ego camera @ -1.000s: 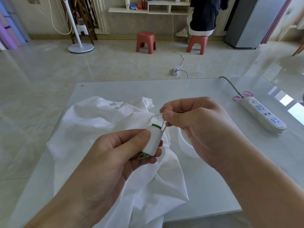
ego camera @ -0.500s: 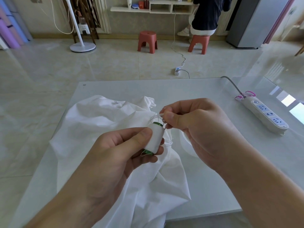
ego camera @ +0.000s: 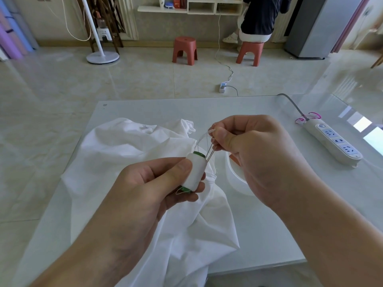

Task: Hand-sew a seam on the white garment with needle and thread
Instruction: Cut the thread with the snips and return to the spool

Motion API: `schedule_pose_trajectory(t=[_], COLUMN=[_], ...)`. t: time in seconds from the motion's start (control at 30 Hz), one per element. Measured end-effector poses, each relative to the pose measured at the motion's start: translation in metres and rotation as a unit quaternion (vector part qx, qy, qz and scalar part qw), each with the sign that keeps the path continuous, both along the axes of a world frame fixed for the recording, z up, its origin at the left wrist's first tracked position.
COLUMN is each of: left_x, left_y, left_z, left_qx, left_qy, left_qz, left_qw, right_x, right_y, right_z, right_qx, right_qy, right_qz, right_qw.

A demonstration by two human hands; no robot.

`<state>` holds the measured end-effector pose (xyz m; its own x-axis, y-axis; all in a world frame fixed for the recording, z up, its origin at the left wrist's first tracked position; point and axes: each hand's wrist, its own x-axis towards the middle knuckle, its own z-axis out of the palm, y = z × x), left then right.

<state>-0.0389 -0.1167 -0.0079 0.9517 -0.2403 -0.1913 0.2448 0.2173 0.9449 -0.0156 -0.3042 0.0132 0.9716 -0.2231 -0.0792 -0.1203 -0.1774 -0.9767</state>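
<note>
A crumpled white garment (ego camera: 132, 154) lies on the glass table (ego camera: 269, 235) and hangs over its near edge. Above it my left hand (ego camera: 145, 195) grips a white thread spool (ego camera: 195, 171) with green ends between thumb and fingers. My right hand (ego camera: 252, 156) pinches thin metal needles (ego camera: 210, 153) between thumb and forefinger, their lower ends beside the spool's top. Loose white thread (ego camera: 202, 138) loops from those fingertips toward the spool.
A white power strip (ego camera: 333, 142) with a grey cable and pink ties lies at the table's right. A round white dish (ego camera: 238, 179) sits under my right hand. Beyond the table are two red stools (ego camera: 184, 50), a fan stand (ego camera: 102, 56) and a seated person (ego camera: 259, 17).
My right hand has lifted slightly, drawing the needles and thread up from the spool's top. The left hand keeps the spool almost still.
</note>
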Motion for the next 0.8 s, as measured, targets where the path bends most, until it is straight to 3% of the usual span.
schedule_pose_trajectory(t=[0.6,0.8], left_x=[0.0001,0.0011], left_y=[-0.0017,0.0004], left_z=[-0.0039,-0.0024], left_qx=[-0.022,-0.023], left_qy=[-0.008,0.001], left_qz=[0.053,0.033], left_qw=[0.998,0.999], right_x=[-0.0051,-0.0034], right_y=[0.0097,0.003], right_z=[-0.0022,-0.0013], right_qx=[0.015,0.084], right_qy=[-0.007,0.016], right_qz=[0.039,0.052], right_qw=[0.999,0.995])
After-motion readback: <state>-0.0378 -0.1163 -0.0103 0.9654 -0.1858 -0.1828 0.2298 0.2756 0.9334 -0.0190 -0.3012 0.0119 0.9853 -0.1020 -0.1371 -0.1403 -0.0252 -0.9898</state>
